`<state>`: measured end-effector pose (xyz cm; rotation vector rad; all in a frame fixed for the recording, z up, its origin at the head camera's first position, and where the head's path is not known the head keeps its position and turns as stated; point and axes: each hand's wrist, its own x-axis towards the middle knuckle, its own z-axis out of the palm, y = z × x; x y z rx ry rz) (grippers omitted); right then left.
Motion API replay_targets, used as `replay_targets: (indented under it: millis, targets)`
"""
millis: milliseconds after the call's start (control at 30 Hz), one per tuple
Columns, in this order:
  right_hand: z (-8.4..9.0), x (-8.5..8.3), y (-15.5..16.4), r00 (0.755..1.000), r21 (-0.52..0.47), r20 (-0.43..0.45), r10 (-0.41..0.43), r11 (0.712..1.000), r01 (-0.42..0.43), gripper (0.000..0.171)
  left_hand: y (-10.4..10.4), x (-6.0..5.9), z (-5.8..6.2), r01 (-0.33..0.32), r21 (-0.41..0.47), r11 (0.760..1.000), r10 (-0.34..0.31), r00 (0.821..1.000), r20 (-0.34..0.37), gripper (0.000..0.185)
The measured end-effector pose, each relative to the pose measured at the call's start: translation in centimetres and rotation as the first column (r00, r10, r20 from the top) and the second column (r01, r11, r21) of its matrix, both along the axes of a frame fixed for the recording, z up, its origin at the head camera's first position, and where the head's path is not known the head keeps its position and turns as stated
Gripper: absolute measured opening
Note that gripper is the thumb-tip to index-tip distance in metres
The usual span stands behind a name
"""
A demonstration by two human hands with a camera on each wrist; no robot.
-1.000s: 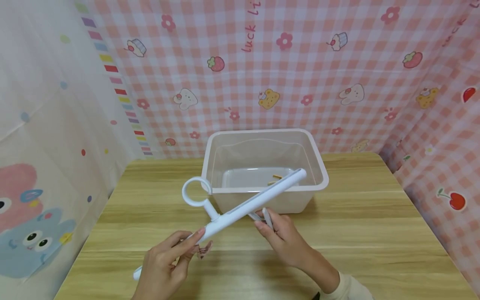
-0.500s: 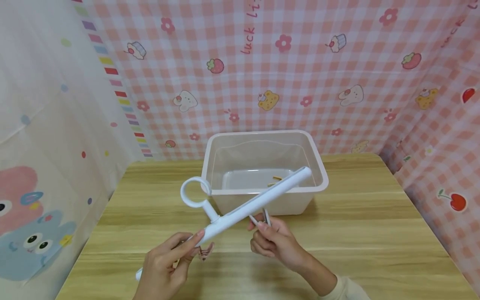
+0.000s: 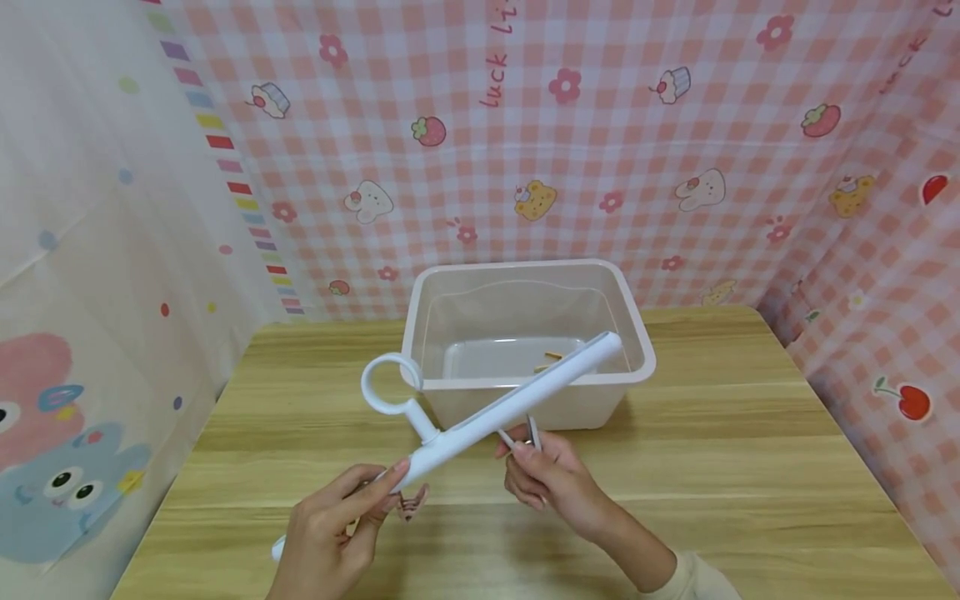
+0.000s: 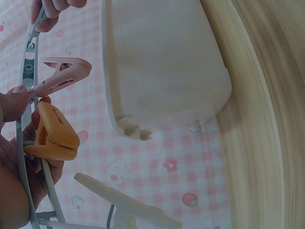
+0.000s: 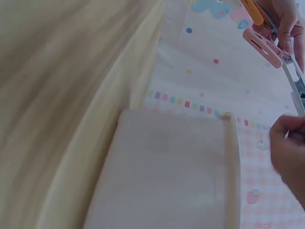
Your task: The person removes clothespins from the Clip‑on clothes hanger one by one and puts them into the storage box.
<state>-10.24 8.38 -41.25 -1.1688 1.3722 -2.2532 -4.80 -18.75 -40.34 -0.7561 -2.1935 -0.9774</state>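
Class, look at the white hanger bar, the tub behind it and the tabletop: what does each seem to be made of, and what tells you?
Hanger bar: probably matte white plastic, with a moulded ring and smooth, even colour.
Tub: translucent plastic, likely; its inner floor shows through the walls, and the rim is rounded.
Tabletop: looks like wood or a wood-pattern laminate, with pale streaky grain and a low sheen. Which one, the pictures leave open.

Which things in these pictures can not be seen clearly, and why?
- Clip in right hand: head view, hidden by fingers and white hanger bar.
- Small pieces in the bin: head view, too small.
- Orange peg and pink peg: head view, hidden under the bar.
- Right wrist view: blurred; the bar is cut off by the edge.
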Motion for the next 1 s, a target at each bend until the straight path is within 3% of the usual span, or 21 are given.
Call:
replay_targets:
  millis: [100, 167, 233, 333, 467, 567, 667, 733, 767, 833, 867, 900, 1000]
  targets:
    - [0.3, 0.3, 0.2, 0.970, 0.148, -0.122, -0.209, 0.963, 0.227, 0.024, 0.0, 0.0, -0.2, -0.003, 0.000, 1.000, 0.003, 1.000, 0.000, 0.032]
    - [0.4, 0.4, 0.4, 0.924, 0.223, -0.223, -0.310, 0.907, 0.358, 0.019, 0.0, -0.1, -0.3, -0.002, -0.001, 1.000, 0.002, 1.000, -0.013, 0.031]
    - [0.5, 0.5, 0.6, 0.863, 0.277, -0.337, -0.376, 0.837, 0.473, 0.017, -0.1, -0.1, -0.4, -0.004, -0.003, 1.000, 0.004, 1.000, -0.015, 0.032]
    - [0.6, 0.4, 0.8, 0.740, 0.281, -0.526, -0.419, 0.736, 0.616, 0.014, -0.2, -0.2, -0.3, -0.003, -0.011, 1.000, 0.003, 1.000, -0.021, 0.034]
    - [0.6, 0.1, 1.1, 0.524, 0.188, -0.730, -0.439, 0.608, 0.771, 0.010, -0.1, -0.3, -0.2, 0.018, -0.018, 1.000, -0.018, 0.999, -0.031, 0.034]
    - [0.6, -0.1, 1.2, 0.379, 0.111, -0.813, -0.442, 0.521, 0.846, 0.029, -0.1, -0.3, -0.2, 0.031, -0.022, 0.999, -0.032, 0.999, -0.030, 0.034]
    - [0.5, -0.2, 1.3, 0.281, 0.057, -0.857, -0.432, 0.463, 0.885, 0.043, 0.0, -0.4, -0.2, 0.037, -0.021, 0.999, -0.038, 0.999, -0.027, 0.034]
    - [0.5, -0.3, 1.3, 0.253, 0.039, -0.868, -0.428, 0.448, 0.893, 0.045, 0.0, -0.4, -0.1, 0.035, -0.020, 0.999, -0.036, 0.999, -0.026, 0.034]
    - [0.5, -0.3, 1.4, 0.253, 0.037, -0.867, -0.429, 0.450, 0.892, 0.044, 0.0, -0.3, -0.1, 0.031, -0.021, 0.999, -0.031, 0.999, -0.021, 0.034]
    - [0.6, -0.3, 1.4, 0.316, 0.068, -0.842, -0.438, 0.494, 0.867, 0.034, 0.0, -0.3, -0.1, 0.026, -0.020, 0.999, -0.026, 0.999, -0.021, 0.034]
    - [0.6, -0.3, 1.4, 0.373, 0.099, -0.815, -0.443, 0.529, 0.843, 0.026, 0.0, -0.3, 0.0, 0.024, -0.020, 1.000, -0.024, 0.999, -0.021, 0.034]
    - [0.7, -0.2, 1.4, 0.451, 0.140, -0.772, -0.448, 0.572, 0.808, 0.019, 0.0, -0.3, 0.0, 0.023, -0.019, 1.000, -0.023, 1.000, -0.020, 0.034]
    - [0.8, 0.0, 1.3, 0.703, 0.209, -0.566, -0.431, 0.750, 0.627, 0.012, 0.1, -0.3, 0.1, 0.033, -0.006, 0.999, -0.033, 0.999, -0.015, 0.034]
